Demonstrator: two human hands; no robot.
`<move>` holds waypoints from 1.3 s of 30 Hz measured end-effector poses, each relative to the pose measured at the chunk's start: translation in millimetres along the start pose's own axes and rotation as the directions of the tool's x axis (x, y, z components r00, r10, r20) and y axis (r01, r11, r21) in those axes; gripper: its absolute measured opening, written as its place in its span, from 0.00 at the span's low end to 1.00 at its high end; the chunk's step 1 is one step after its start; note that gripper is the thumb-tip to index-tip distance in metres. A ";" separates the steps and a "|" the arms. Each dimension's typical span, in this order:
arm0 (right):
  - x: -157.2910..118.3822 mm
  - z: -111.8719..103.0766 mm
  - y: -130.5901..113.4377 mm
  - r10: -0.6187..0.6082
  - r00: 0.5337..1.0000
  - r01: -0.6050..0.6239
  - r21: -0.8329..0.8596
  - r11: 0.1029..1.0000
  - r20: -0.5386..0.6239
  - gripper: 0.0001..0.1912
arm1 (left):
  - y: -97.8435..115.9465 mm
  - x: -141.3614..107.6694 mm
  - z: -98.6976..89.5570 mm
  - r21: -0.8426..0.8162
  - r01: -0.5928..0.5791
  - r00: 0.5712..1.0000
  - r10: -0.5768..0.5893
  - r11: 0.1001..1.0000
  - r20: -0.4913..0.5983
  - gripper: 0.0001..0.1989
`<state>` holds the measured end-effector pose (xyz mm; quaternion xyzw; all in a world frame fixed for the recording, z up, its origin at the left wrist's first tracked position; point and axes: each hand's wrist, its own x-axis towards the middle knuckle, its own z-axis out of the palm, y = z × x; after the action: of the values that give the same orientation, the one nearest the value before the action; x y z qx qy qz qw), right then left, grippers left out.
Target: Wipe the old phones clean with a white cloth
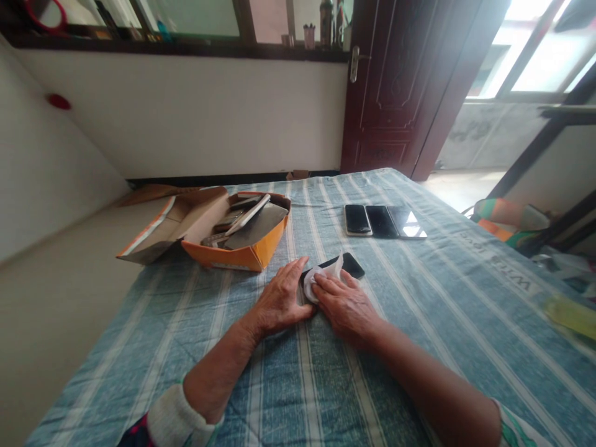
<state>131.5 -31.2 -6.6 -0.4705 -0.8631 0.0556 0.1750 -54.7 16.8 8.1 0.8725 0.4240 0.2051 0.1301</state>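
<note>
A dark smartphone lies flat on the striped blue cloth in front of me, set at a slant. My left hand grips its left end, with the thumb on the near side and the fingers on the far side. Pressed onto the screen is a crumpled white tissue, held under the fingers of my right hand. Tissue and fingers hide much of the phone's middle.
An open orange cardboard box holding several phones stands at the back left. Three phones lie side by side at the back right, among them a dark one. The striped cloth spreads beneath everything. A brown door stands behind.
</note>
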 end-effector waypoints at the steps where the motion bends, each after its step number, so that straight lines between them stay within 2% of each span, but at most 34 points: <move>1: -3.3 -1.0 2.2 0.020 1.000 -0.020 -0.006 1.000 -0.005 0.22 | 0.7 0.2 -0.5 0.000 -0.004 1.000 0.004 1.000 0.001 0.43; 5: -13.0 -6.1 16.2 0.146 0.989 -0.147 -0.050 0.988 -0.028 0.22 | 3.8 0.4 -1.2 0.009 -0.012 1.000 0.012 1.000 -0.004 0.41; 11: -22.9 -9.7 40.5 0.319 0.945 -0.324 -0.088 0.942 -0.067 0.22 | 4.3 -0.4 3.0 0.027 -0.033 0.997 0.035 0.999 -0.065 0.37; 15: -25.5 -10.9 51.3 0.405 0.908 -0.410 -0.030 0.912 -0.107 0.22 | 2.3 -0.5 4.5 0.044 -0.060 0.995 0.063 0.997 -0.074 0.35; 19: -25.6 -11.6 59.6 0.435 0.879 -0.416 0.134 0.900 -0.196 0.22 | 3.2 -0.7 1.3 0.031 -0.092 0.993 0.094 0.995 -0.069 0.31; 23: -24.4 -11.1 65.3 0.431 0.828 -0.348 0.274 0.897 -0.358 0.21 | 5.6 -1.2 -2.5 -0.003 -0.095 0.993 0.094 0.995 -0.076 0.25; 26: -22.9 -10.5 59.1 0.390 0.800 -0.297 0.264 0.918 -0.456 0.21 | 5.9 -0.9 -3.4 -0.023 -0.084 0.992 0.081 0.996 -0.094 0.23; 29: -18.1 -8.1 39.8 0.244 0.822 -0.205 0.133 0.970 -0.515 0.22 | 6.7 0.0 -5.2 -0.043 -0.064 0.994 0.059 0.997 -0.097 0.22; 32: -8.4 -4.0 15.5 0.020 0.854 -0.055 -0.051 0.997 -0.520 0.22 | 9.3 1.0 -9.4 -0.061 -0.020 0.997 0.015 0.998 -0.074 0.21; 34: -0.7 -1.4 3.4 -0.080 0.868 0.018 -0.130 0.991 -0.491 0.21 | 11.0 1.6 -12.1 -0.065 0.003 0.998 -0.007 0.998 -0.058 0.18; 36: 6.0 0.3 -2.2 -0.126 0.878 0.050 -0.174 0.984 -0.463 0.20 | 11.6 2.1 -13.4 -0.061 0.017 0.999 -0.020 0.998 -0.051 0.17; 39: 12.8 1.3 1.2 -0.132 0.884 0.044 -0.201 0.979 -0.448 0.20 | 10.0 2.7 -12.3 -0.067 0.003 0.997 -0.008 0.998 -0.075 0.18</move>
<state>125.7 -19.8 -4.9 -0.4447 -0.8192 -0.1456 0.3315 -52.1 13.5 23.7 0.8581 0.4241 0.2514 0.1437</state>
